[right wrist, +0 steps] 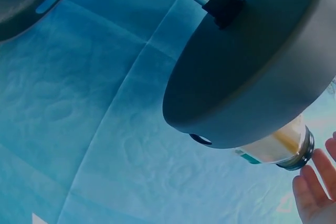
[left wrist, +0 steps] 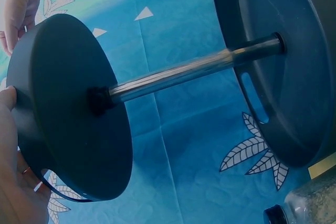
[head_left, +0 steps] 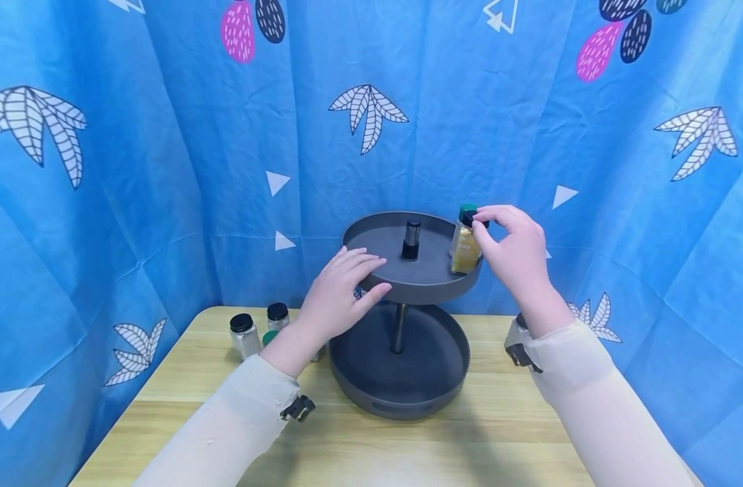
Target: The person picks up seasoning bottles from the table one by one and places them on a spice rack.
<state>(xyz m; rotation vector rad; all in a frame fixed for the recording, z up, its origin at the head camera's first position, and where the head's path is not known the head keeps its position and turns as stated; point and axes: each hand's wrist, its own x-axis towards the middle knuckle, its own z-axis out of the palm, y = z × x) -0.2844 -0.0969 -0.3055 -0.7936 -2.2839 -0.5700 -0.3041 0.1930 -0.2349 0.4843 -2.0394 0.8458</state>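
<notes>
A dark grey two-tier round tray (head_left: 398,406) stands on a central metal post. My left hand (head_left: 338,297) holds the upper tier's left edge, thumb against the outer wall and fingers over the rim. At the right of that upper tier (left wrist: 79,145), my right hand (head_left: 518,247) pinches the black lid of a spice jar (head_left: 465,251) with yellow contents. The jar stands near the rim, slightly tilted. Right behind it is a jar with a green lid (head_left: 467,210), mostly hidden. In the right wrist view, fingertips (right wrist: 310,179) touch the black lid (right wrist: 300,156).
Left of the tray, several jars stand on the wooden table (head_left: 505,433), one with a black lid (head_left: 241,323). Another jar (head_left: 515,331) is partly hidden by the right wrist. A blue patterned curtain (head_left: 371,169) hangs around the table's back and sides.
</notes>
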